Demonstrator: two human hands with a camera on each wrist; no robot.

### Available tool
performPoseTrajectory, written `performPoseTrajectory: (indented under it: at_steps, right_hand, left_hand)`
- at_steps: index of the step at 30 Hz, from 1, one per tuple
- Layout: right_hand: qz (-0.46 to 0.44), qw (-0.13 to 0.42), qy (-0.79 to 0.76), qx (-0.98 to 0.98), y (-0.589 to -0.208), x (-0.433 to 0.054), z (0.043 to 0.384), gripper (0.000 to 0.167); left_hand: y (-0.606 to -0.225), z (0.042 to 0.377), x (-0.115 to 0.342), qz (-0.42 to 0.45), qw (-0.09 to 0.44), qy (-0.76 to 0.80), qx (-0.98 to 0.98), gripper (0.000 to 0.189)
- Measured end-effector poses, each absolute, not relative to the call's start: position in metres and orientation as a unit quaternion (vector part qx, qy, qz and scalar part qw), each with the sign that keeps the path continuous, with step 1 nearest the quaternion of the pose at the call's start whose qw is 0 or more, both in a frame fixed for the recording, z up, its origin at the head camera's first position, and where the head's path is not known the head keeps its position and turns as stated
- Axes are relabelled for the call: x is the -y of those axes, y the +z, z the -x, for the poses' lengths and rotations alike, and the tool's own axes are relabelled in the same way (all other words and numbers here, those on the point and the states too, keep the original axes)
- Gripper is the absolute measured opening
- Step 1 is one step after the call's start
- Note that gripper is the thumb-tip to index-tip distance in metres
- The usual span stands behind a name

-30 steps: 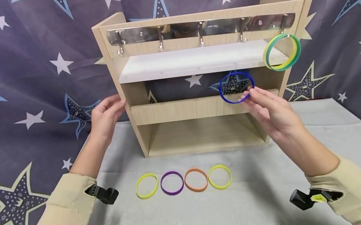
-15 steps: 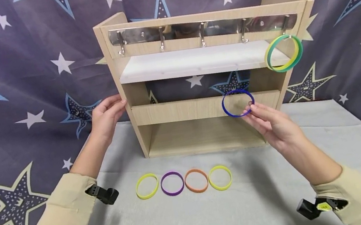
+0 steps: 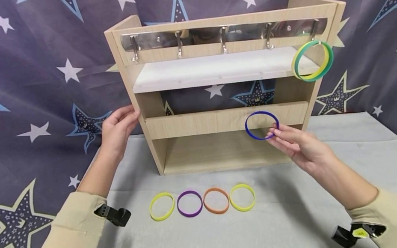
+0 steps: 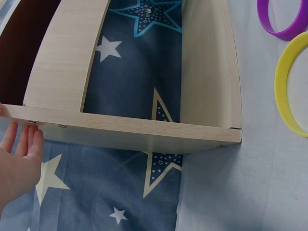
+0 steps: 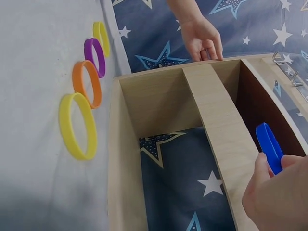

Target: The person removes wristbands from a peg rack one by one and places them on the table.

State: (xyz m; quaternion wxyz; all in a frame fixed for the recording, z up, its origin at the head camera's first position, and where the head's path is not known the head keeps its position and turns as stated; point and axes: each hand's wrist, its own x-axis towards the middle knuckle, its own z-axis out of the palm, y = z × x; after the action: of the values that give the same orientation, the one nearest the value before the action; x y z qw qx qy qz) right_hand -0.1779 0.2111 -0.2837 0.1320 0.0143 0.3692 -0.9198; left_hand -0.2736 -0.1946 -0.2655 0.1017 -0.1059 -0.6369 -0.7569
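Note:
Between thumb and fingers my right hand [image 3: 305, 148] pinches a blue silicone wristband [image 3: 247, 127], held upright in front of the wooden rack's lower crossbar. In the right wrist view the blue band [image 5: 269, 147] stands out from the fingertips. My left hand [image 3: 116, 132] rests its fingertips against the left side panel of the wooden rack [image 3: 198, 122]; the left wrist view shows those fingers [image 4: 36, 144] straight along the panel edge. A green and a yellow wristband [image 3: 325, 69] hang together from the rightmost hook [image 3: 314, 29] of the metal hook rail.
On the grey cloth before the rack lie a yellow wristband [image 3: 151, 211], a purple one [image 3: 191, 215], an orange one [image 3: 218, 212] and another yellow one [image 3: 244, 209], in a row. A star-patterned curtain [image 3: 45, 165] stands behind. Other hooks [image 3: 223, 42] carry nothing.
My right hand has moved down with the blue wristband, from the rack's middle opening to in front of the lower crossbar. My left hand has stayed at the side panel.

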Motion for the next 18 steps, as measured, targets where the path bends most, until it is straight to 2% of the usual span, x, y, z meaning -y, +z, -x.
performPoseTrajectory:
  at_steps: [18]
  right_hand:
    - [-0.011,0.185,-0.878,-0.442,-0.312,-0.226,0.179,0.017]
  left_hand:
    - [-0.265,0.273,0.195,0.105,0.100,-0.756,0.638,0.014]
